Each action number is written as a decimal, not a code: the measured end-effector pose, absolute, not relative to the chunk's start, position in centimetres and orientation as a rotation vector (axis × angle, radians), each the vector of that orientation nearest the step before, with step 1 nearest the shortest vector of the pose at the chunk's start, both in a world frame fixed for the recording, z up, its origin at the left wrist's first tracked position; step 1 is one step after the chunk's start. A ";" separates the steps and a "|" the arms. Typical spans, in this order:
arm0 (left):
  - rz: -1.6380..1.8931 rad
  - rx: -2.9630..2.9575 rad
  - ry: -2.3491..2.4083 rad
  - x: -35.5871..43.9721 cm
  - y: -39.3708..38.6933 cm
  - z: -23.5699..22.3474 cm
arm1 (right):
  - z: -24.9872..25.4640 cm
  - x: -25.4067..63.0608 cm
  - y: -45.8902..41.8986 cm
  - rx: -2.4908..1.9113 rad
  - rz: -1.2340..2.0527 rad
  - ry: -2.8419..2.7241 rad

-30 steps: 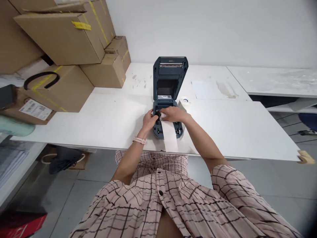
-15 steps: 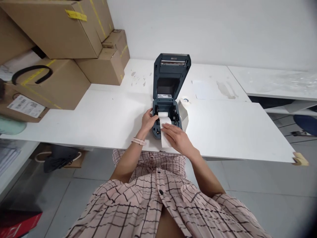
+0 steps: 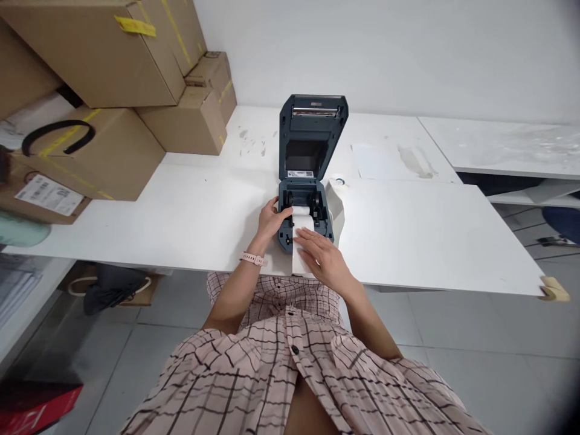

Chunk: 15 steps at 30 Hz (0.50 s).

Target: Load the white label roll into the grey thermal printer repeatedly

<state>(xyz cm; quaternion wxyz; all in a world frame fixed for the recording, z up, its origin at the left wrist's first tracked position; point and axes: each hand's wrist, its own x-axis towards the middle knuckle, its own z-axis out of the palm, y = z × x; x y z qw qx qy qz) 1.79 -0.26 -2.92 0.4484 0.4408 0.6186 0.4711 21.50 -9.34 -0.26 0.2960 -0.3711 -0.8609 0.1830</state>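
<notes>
A dark blue-grey label printer stands on the white table with its lid raised. In its bay sits a roll of white labels, and a label strip runs out over the printer's front toward the table edge. My left hand grips the printer's left wall, its thumb reaching over to the left end of the roll; the fingers are partly hidden. My right hand lies over the strip from the right, fingers stretched out and flat, fingertips touching the paper.
Cardboard boxes are stacked at the left, with a black hoop-shaped band on one. A greyish-white paper piece lies beside the printer's right side. A white sheet lies farther back. The table's front edge runs close to my body.
The label strip now lies straighter over the printer's front, its lower end slightly left and lower. My left thumb has moved slightly right; my right hand stays on the strip.
</notes>
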 end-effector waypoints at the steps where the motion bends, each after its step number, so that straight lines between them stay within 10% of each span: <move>1: 1.167 1.090 1.526 1.8 -0.3 -3.0 | -0.2 21.5 -9.3 -0.987 0.492 -2.292; 15: 1.160 1.172 1.561 2.5 -5.4 -2.3 | 3.7 25.4 -7.4 -0.937 0.765 -1.975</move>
